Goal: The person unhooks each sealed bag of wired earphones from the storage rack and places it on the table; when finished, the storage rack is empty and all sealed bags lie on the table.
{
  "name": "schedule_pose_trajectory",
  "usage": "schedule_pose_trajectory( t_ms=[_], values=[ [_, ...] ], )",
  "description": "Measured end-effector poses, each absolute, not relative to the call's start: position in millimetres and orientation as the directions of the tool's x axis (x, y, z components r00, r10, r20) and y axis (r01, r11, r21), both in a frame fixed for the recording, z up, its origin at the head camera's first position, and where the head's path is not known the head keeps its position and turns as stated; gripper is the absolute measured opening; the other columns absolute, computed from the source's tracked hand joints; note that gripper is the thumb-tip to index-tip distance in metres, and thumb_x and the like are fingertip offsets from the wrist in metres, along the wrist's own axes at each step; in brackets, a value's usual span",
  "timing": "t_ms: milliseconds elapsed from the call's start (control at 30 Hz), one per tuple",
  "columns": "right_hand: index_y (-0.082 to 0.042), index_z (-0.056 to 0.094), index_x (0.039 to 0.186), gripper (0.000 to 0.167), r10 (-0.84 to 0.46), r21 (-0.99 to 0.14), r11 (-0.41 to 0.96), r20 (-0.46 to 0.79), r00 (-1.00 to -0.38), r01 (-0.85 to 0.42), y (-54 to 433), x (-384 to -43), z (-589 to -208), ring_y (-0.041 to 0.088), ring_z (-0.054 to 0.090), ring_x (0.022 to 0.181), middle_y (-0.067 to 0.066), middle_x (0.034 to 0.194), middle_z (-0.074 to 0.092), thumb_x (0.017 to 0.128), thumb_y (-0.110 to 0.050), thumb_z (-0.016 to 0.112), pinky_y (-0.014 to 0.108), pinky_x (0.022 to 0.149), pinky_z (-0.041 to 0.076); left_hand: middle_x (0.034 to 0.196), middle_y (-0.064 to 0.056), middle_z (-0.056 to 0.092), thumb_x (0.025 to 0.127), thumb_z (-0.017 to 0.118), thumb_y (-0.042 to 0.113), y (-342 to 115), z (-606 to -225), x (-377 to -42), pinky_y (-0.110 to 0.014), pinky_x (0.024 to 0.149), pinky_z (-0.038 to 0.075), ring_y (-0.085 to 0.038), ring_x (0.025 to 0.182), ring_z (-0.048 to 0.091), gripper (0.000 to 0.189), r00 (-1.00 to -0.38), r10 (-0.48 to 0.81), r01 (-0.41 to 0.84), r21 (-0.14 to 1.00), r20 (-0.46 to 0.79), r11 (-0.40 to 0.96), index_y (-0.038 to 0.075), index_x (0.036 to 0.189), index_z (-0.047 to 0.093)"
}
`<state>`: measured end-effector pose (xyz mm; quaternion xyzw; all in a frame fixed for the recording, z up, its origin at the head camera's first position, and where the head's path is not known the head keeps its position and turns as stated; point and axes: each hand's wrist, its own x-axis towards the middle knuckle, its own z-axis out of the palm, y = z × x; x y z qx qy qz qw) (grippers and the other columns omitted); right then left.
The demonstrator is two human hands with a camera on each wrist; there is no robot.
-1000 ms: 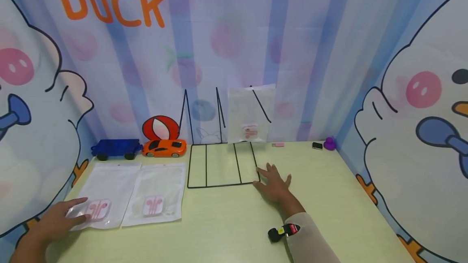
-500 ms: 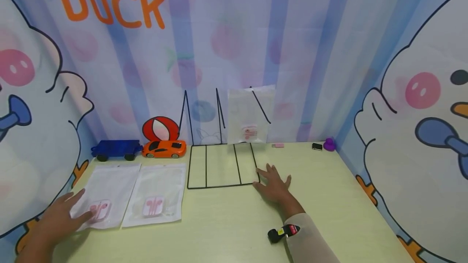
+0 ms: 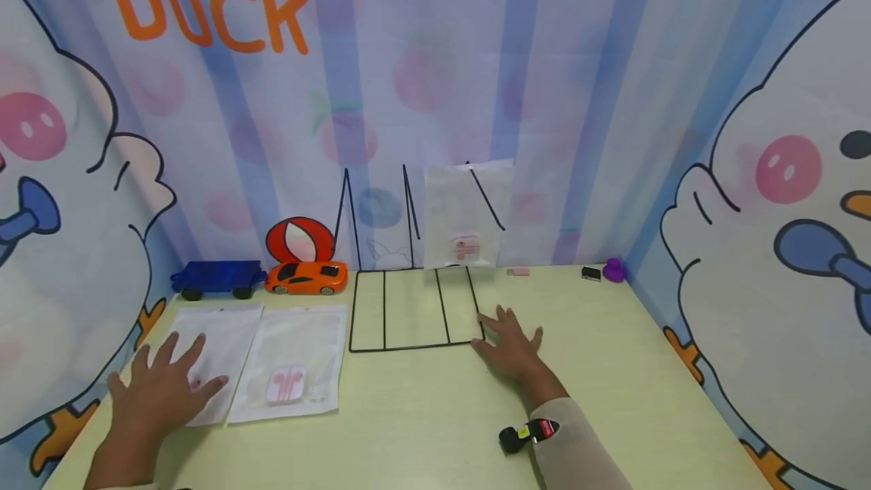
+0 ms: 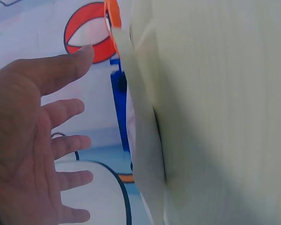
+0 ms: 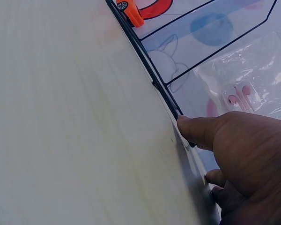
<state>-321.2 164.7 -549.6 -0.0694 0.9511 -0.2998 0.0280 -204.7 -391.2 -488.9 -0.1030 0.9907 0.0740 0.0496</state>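
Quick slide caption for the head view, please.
Left hand spread over a white pouch, right hand at the edge of a black wire rack where another pouch hangs.

A plain beige sleeve (image 3: 578, 448) with a smooth surface covers the right arm at five o'clock in the head view, ending in a cuff behind the bare right grip (image 3: 509, 346). Beside that cuff sits a black wrist device (image 3: 509, 440) with a small rounded block, its body reaching toward two o'clock and bearing a yellow patch (image 3: 523, 430), then a red patch (image 3: 547, 426) whose pale marks are too small to read. Near eight o'clock, a sliver of pale left cuff (image 3: 129, 487) and a small dark piece (image 3: 184, 488) show below the bare left grip (image 3: 159, 392).
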Motion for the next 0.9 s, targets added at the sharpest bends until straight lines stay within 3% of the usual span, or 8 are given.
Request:
schedule_pose_trajectory(
  t_ms=[333, 900],
  values=[
    [-0.023, 0.054, 0.163, 0.06, -0.15, -0.565, 0.816, -0.013, -0.989, -0.117, 163.5, -322.0, -549.0, 0.041, 0.014, 0.172, 0.018, 0.181, 0.026, 0.107, -0.041, 0.065, 0.085, 0.125, -0.009, 0.173, -0.04, 0.016, 0.093, 0.058, 0.083, -333.2, -482.4, -222.3, -0.095, 0.115, 0.002, -0.074, 0.155, 0.007, 0.111, -0.986, -0.149, -0.159, 0.143, -0.077, 0.977, 0.007, 0.17, 0.033],
    [-0.025, 0.053, 0.164, 0.06, -0.159, -0.557, 0.821, -0.02, -0.987, -0.121, 166.9, -323.2, -552.6, 0.04, 0.012, 0.172, 0.016, 0.182, 0.025, 0.108, -0.043, 0.063, 0.085, 0.125, -0.01, 0.173, -0.037, 0.029, 0.099, 0.07, 0.055, -232.5, -479.1, -247.4, -0.078, 0.129, 0.024, -0.064, 0.159, 0.025, 0.088, -0.999, 0.045, 0.05, 0.186, 0.03, 0.981, 0.009, 0.169, 0.041]
  ],
)
